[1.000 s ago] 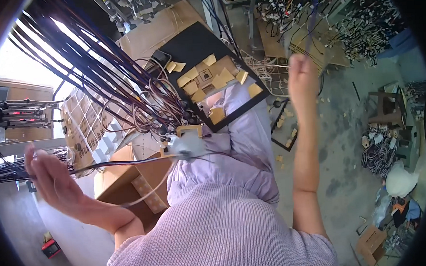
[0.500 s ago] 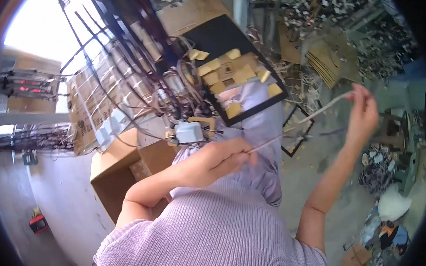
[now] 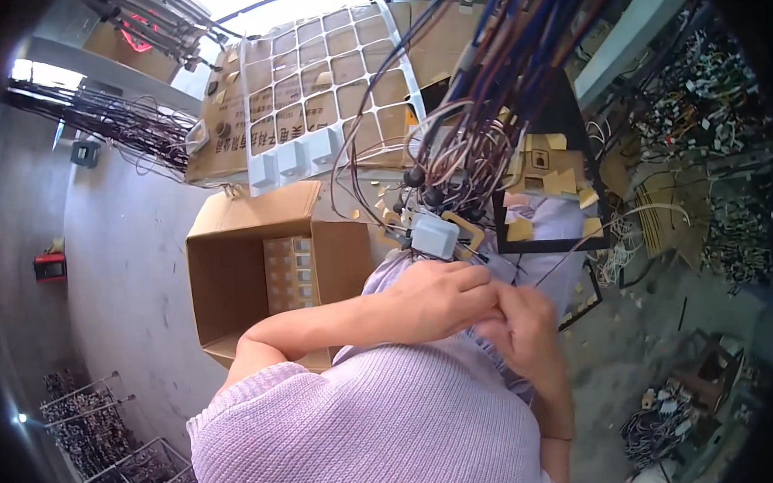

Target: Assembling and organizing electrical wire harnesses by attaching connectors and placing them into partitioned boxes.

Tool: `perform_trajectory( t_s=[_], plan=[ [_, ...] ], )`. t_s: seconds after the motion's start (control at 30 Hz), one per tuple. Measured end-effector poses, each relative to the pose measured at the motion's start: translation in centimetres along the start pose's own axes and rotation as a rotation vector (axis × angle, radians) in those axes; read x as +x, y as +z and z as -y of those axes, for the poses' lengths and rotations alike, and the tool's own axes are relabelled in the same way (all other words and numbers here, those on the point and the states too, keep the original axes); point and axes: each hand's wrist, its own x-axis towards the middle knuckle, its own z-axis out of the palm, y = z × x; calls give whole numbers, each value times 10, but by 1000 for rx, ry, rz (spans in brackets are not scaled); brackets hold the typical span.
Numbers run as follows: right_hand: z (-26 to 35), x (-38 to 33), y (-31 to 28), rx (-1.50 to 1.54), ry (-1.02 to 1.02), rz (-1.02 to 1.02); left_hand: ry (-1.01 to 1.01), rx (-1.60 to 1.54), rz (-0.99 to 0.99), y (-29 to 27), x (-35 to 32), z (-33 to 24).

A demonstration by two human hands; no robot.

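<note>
My hands meet in front of my chest, fingertips together. My left hand [image 3: 451, 298] is closed on a thin cable [image 3: 571, 252], which runs from behind the fingers toward the right and ends in a pale, curved length. Against the left fingertips my right hand [image 3: 524, 326] is curled closed and a little blurred; whatever lies between its fingers is hidden. Just beyond them sits a pale grey plastic box [image 3: 434, 235] in a yellow holder [image 3: 468, 229], with a clamp beside it. Brown, white and blue wires [image 3: 476, 114] hang in a thick bundle behind the box.
An open cardboard box [image 3: 210, 286] stands at left, a gridded insert inside. Behind it, a white grid rack [image 3: 335, 95] leans on a printed carton [image 3: 223, 128]. Beyond my lap is a black frame [image 3: 551, 246] with yellow pieces. Wire heaps [image 3: 724, 180] lie at far right.
My right hand has let go of the cable's far end and come in to meet my left hand. The view has swung, so the surroundings appear shifted.
</note>
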Motion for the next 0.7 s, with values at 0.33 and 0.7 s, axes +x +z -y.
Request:
perform_trajectory(
  t_s=[0.33,0.7],
  plan=[
    [57,103,91,687,-326,-37,-520,442,-638,-103,-82,175],
    [-73,266,172,-35,-238,-67,-380,921,-344,-60,-114,220]
  ],
)
